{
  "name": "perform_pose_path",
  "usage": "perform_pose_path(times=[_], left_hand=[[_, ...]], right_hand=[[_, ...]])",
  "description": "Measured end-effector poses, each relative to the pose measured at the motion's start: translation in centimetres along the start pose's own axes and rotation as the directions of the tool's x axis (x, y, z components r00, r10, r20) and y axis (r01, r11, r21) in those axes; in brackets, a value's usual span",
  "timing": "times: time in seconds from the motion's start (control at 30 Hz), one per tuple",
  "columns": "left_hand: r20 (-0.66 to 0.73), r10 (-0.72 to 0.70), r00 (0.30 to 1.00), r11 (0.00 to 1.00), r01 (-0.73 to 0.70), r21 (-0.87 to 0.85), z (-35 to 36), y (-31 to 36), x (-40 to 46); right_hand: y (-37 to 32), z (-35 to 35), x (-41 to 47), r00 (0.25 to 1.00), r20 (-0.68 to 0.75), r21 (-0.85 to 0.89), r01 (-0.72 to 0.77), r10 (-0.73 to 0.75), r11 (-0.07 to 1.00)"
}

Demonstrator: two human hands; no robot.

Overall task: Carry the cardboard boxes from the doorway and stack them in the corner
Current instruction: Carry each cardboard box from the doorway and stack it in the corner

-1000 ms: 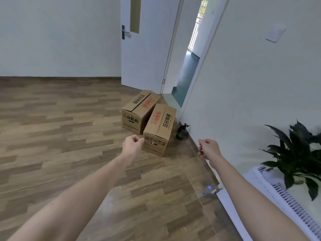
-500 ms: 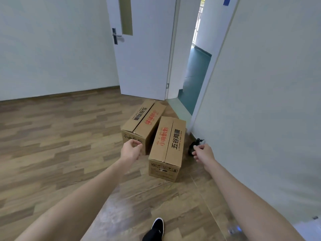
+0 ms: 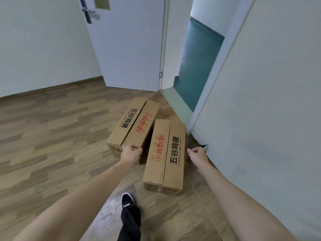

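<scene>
Two long brown cardboard boxes with red and black print lie side by side on the wooden floor by the doorway. The nearer box [image 3: 165,157] lies right of centre, its short end towards me. The farther box [image 3: 133,124] lies to its left, angled away. My left hand [image 3: 131,153] hovers over the near end of the farther box, fingers curled, holding nothing. My right hand [image 3: 198,153] hangs just right of the nearer box, fingers curled too, apart from it.
A white door [image 3: 128,42] stands open behind the boxes, with the doorway [image 3: 196,66] to its right. A white wall [image 3: 260,101] runs close along the right. A small dark object [image 3: 203,146] lies at the wall's base. My black shoe [image 3: 127,200] steps forward.
I have walked closer, so the boxes now lie right under my hands. Both hands have come down beside the nearer box. A foot has stepped into view.
</scene>
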State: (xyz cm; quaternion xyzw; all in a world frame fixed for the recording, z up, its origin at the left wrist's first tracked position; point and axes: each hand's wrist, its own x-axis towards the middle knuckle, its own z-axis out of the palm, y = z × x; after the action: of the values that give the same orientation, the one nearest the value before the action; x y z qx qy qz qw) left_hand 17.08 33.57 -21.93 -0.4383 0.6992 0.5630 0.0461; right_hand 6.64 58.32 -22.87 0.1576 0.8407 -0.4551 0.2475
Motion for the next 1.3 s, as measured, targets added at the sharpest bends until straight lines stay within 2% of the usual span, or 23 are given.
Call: perform_pose_path(times=[0.27, 0.4, 0.67, 0.83, 0.97, 1.17, 1.3], left_hand=[[0.138, -0.04, 0.99, 0.996, 0.028, 0.085, 5.5, 7.2, 18.4], [0.173, -0.079, 0.982, 0.991, 0.059, 0.12, 9.0, 7.7, 26.1], [0.161, -0.247, 0.956, 0.951, 0.207, 0.228, 19.1, -3.6, 41.5], [0.132, -0.357, 0.925, 0.92, 0.323, 0.223, 23.6, -10.4, 46.6], [0.159, -0.41, 0.898, 0.905, 0.379, 0.192, 26.4, -12.8, 49.0], [0.159, -0.397, 0.904, 0.912, 0.369, 0.177, 28.6, -15.7, 53.4], [0.156, -0.425, 0.892, 0.9, 0.399, 0.174, 29.3, -17.1, 54.5]], right_hand=[[-6.4, 4.5, 13.0, 0.991, -0.06, 0.028, -0.114, 0.116, 0.993], [-6.8, 6.5, 20.3, 0.98, -0.097, 0.072, -0.168, 0.174, 0.983], [2.4, 12.5, 36.8, 0.942, -0.065, 0.027, -0.328, 0.33, 0.944], [10.3, 15.4, 43.4, 0.91, -0.033, -0.036, -0.415, 0.413, 0.909], [14.2, 17.2, 47.0, 0.889, 0.0, -0.048, -0.458, 0.458, 0.888], [17.8, 20.2, 51.9, 0.912, -0.017, -0.121, -0.409, 0.41, 0.904], [18.1, 21.0, 53.4, 0.899, -0.009, -0.026, -0.438, 0.438, 0.898]])
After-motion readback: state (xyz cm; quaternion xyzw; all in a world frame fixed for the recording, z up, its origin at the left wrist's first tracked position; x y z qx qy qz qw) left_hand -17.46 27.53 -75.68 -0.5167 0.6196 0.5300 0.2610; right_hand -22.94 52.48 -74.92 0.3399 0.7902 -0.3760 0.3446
